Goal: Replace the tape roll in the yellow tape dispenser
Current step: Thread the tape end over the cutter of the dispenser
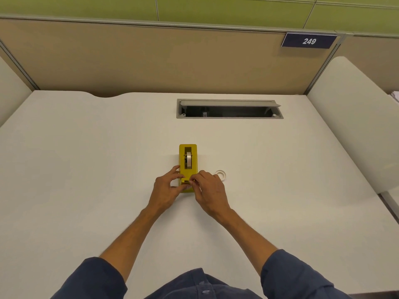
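The yellow tape dispenser stands near the middle of the white desk, its long side running from the near edge toward the far edge, cutter end facing the person. A tape roll sits upright in its open slot. Both hands meet at the near cutter end. The left hand has its fingers curled against the dispenser's left side, thumb reaching toward the cutter, so it grips the body. The right hand pinches something small at the cutter with thumb and forefinger; it looks like the tape's end, but it is too small to tell for sure. Just beside the right hand, on its far right side, a second, whitish roll lies flat on the desk, partly hidden by the knuckles. Toward the far edge, an open cable hatch is set into the surface. Behind it rises a tan partition bearing a dark sign that reads 249.
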Available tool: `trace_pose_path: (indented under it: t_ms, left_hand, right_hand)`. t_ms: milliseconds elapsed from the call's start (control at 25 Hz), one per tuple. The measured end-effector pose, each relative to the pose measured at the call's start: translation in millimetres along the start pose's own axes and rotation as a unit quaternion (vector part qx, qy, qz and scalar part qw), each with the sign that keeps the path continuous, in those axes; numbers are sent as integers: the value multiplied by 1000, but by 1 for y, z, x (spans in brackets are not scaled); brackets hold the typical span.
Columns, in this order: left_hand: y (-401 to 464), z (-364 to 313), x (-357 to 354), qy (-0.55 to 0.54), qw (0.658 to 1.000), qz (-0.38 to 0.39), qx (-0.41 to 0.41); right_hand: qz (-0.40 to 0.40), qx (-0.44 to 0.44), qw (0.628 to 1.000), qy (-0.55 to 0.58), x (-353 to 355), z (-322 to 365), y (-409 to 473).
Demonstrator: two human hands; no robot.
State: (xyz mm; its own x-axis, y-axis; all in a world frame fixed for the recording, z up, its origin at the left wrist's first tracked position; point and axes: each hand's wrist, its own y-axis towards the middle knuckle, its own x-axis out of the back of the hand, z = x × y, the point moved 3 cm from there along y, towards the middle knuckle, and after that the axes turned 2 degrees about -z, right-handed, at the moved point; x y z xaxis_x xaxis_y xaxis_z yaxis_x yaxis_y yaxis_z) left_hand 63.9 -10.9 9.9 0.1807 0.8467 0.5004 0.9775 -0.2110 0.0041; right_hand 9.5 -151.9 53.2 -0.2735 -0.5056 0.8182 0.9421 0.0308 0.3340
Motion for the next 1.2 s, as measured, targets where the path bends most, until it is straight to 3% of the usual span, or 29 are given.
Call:
trace_pose_path:
  t_ms: [1200]
  left_hand:
    - [-6,0,0,-12,1000,10,20]
  right_hand:
    - [-17,57,996,-65,-11,0,-13]
